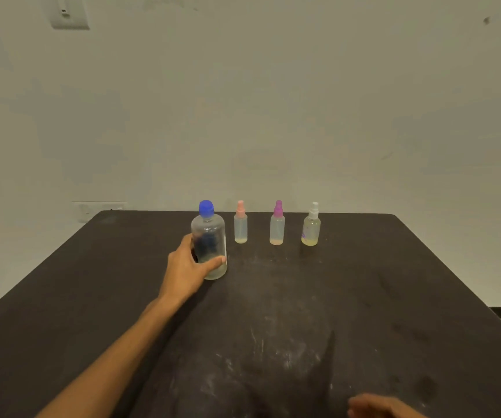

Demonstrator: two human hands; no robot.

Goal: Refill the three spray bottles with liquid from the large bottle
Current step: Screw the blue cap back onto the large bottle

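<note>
1. Left hand (187, 268) wraps the capped big bottle (209, 245), upright on the bench (393, 282).
2. Three sprayers, pink (240, 224), purple (277, 226), white (311, 227), stand right of it, still capped.
3. Right hand (381, 407) barely shows; grip unclear. Better steady the bottle while uncapping.

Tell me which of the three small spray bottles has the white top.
The rightmost spray bottle, farthest from the large bottle; the others have pink and purple tops.

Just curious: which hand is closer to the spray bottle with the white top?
The left hand, though it holds the large bottle further left. The right hand sits at the table's near edge, far from the white-topped spray bottle.
</note>
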